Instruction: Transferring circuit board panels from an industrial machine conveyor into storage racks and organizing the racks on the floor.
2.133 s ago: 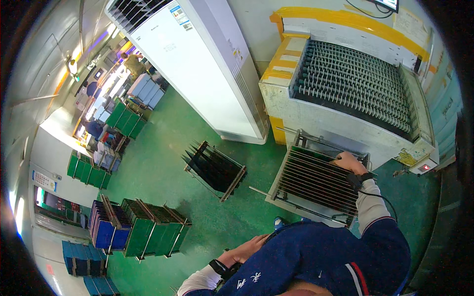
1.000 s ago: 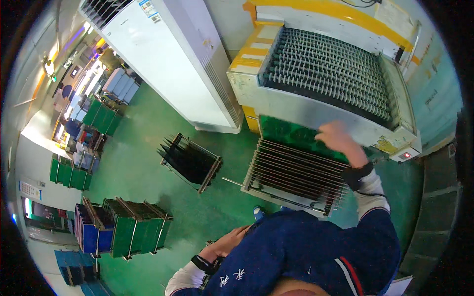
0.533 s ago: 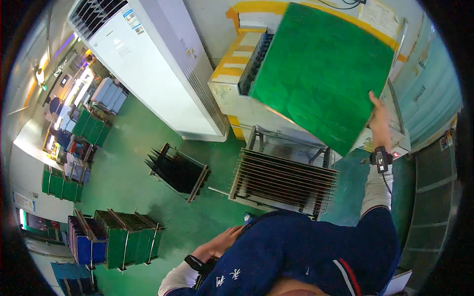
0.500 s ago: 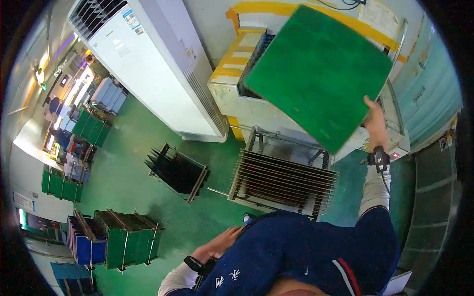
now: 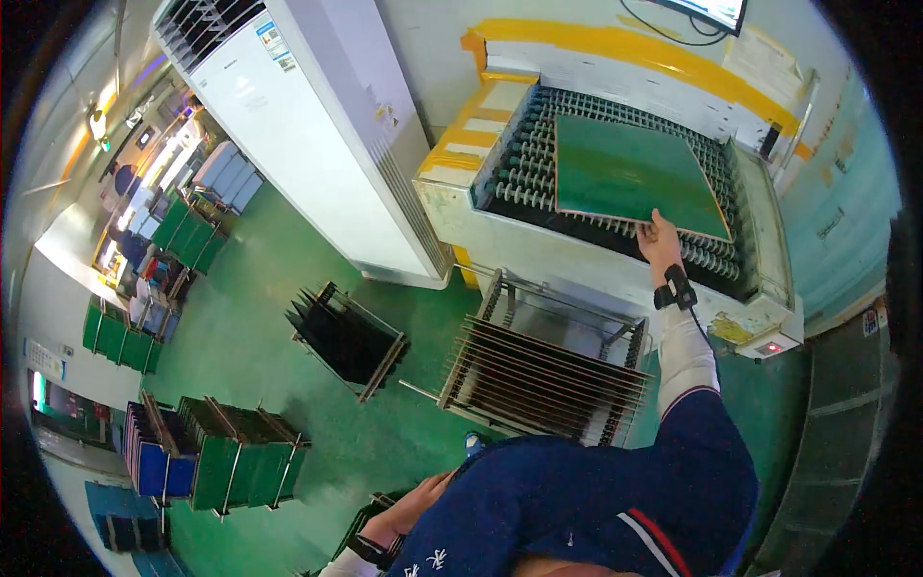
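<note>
My right hand (image 5: 661,239) grips the near edge of a large green board (image 5: 630,174), which lies almost flat on the rollers of a yellow-and-white conveyor machine (image 5: 461,207). Below the machine stands a metal rack (image 5: 543,370) with several thin boards on edge in its slots. My left hand (image 5: 415,498) hangs low by my body, at the top of a dark rack near my feet; its fingers are loosely curled with nothing seen in them.
A tall white cabinet unit (image 5: 308,125) stands left of the machine. A black slotted rack (image 5: 346,337) sits on the green floor. Green and blue racks of boards (image 5: 216,462) stand at lower left, and more green racks (image 5: 187,236) line the aisle further back.
My right hand pulled a green board out of the metal rack, swung it up high, and has now lowered it onto the machine's rollers.
</note>
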The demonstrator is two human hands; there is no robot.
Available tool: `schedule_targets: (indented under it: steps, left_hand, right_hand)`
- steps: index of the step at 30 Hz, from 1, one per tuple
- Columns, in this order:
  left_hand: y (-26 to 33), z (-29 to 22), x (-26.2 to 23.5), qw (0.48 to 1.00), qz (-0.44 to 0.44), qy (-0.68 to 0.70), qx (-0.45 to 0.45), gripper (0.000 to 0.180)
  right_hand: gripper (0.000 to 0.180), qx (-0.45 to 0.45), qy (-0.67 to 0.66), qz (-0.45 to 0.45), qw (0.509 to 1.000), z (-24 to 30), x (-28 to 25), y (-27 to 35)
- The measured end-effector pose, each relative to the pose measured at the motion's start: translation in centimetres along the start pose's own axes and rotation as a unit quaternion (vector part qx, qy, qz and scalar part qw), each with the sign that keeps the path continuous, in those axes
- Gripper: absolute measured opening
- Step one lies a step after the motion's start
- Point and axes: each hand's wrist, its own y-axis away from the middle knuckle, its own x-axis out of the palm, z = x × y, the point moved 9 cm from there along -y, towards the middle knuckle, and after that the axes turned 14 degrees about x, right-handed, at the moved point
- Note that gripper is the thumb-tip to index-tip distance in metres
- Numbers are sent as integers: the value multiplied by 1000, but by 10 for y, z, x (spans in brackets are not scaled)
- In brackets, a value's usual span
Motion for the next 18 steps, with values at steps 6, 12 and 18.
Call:
schedule_targets:
  steps: [6, 12, 18]
  left_hand:
    - [-6, -29, -12, 999, -28, 13, -23, 63]
    - [-6, -13, -3, 999, -15, -19, -28, 64]
    - [-1, 6, 13, 997, 25, -77, -1, 68]
  right_hand:
    - [22, 162, 92, -3, 982, 5, 32, -30]
    - [30, 105, 212, 32, 971, 18, 47, -27]
    - [30, 80, 299, 67, 949, 7, 63, -18]
